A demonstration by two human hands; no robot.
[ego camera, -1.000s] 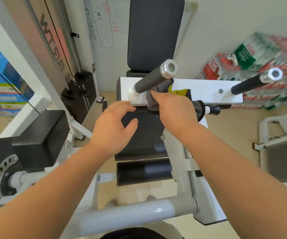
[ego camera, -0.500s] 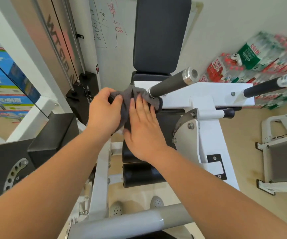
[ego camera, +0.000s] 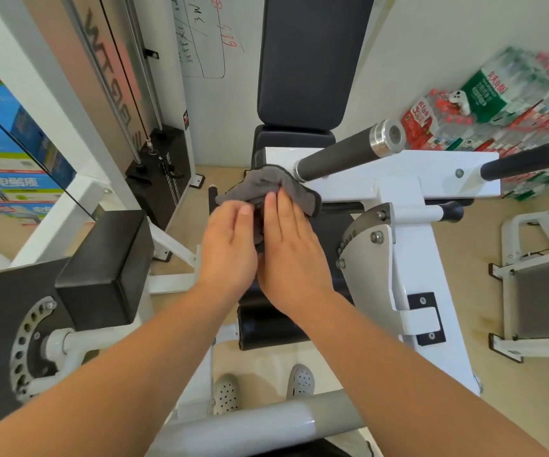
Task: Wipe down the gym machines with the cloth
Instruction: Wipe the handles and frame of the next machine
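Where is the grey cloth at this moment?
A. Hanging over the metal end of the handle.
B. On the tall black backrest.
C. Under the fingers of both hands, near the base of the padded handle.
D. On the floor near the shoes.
C: the grey cloth lies bunched under the fingers of the left hand and the right hand, next to the base of the padded handle.
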